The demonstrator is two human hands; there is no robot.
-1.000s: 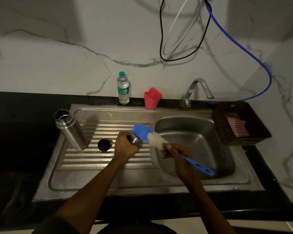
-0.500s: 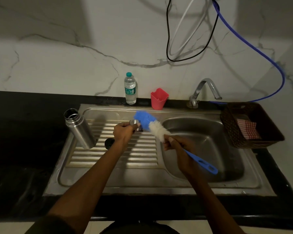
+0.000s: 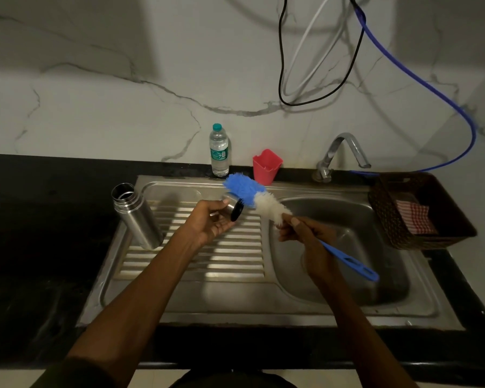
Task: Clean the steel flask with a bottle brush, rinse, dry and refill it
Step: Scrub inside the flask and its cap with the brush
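The open steel flask point(image 3: 136, 217) stands uncapped at the left edge of the sink's ribbed drainboard point(image 3: 207, 256). My left hand point(image 3: 210, 222) holds the flask's steel cap point(image 3: 233, 208) above the drainboard, its black inside turned to the right. My right hand point(image 3: 305, 236) grips the bottle brush point(image 3: 266, 207) just below its bristles. The blue and white brush head lies against the cap, and the blue handle sticks out over the basin.
A plastic water bottle point(image 3: 219, 151) and a red cup point(image 3: 266, 165) stand at the back by the wall. The tap point(image 3: 345, 152) arches over the sink basin point(image 3: 347, 278). A dark basket point(image 3: 389, 219) with a checked cloth point(image 3: 415, 218) sits at the right. Cables hang above.
My left hand has lifted the cap and turned its black inside toward the brush. The brush head has moved up and back with it. A black piece seen on the drainboard is now behind my wrist.
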